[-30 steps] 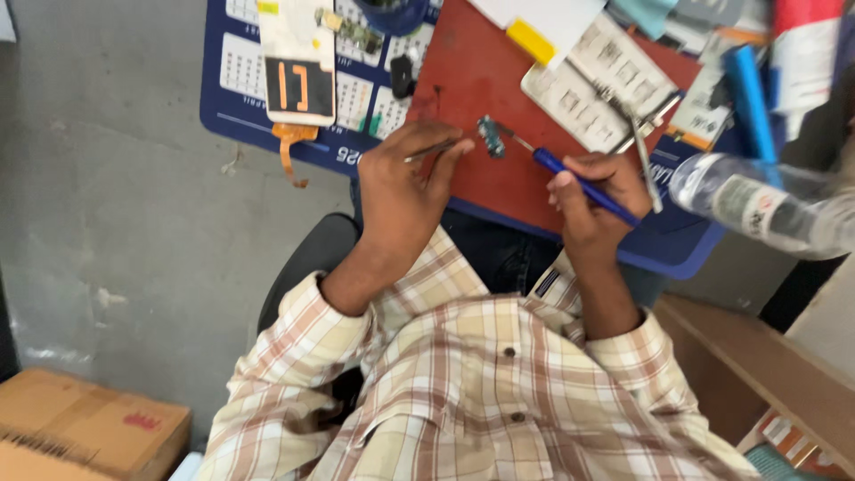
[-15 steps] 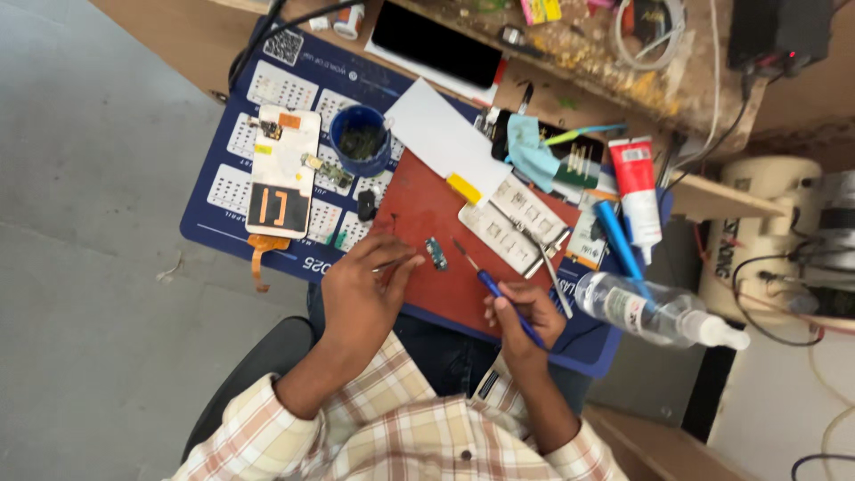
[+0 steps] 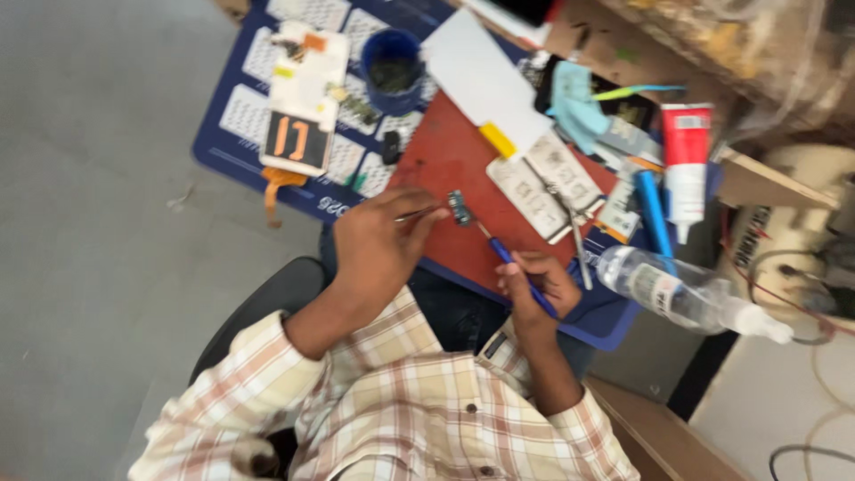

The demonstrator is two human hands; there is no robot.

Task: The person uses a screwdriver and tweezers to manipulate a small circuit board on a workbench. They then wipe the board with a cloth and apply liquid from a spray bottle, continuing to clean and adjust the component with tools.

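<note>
My left hand (image 3: 374,249) grips thin metal tweezers (image 3: 417,214), whose tips touch a small dark circuit board (image 3: 459,207) lying on a red work mat (image 3: 450,156). A blue-handled pointed tool (image 3: 515,264) sits in my right hand (image 3: 534,281); its metal tip reaches up to the lower edge of the small board. Both forearms wear a plaid shirt's sleeves and come in from the bottom of the view.
A dark blue mat (image 3: 254,147) underlies the red one and carries an opened phone (image 3: 301,93) and a blue cup (image 3: 392,58). Right of the board lie white paper (image 3: 481,76), a white parts tray (image 3: 543,183), a red-and-white tube (image 3: 686,151), a blue pen (image 3: 655,214) and a clear bottle (image 3: 677,294).
The view has swung and pulled in and out over the bench. Both hands stay at the small board, tweezers on the left and blue tool on the right.
</note>
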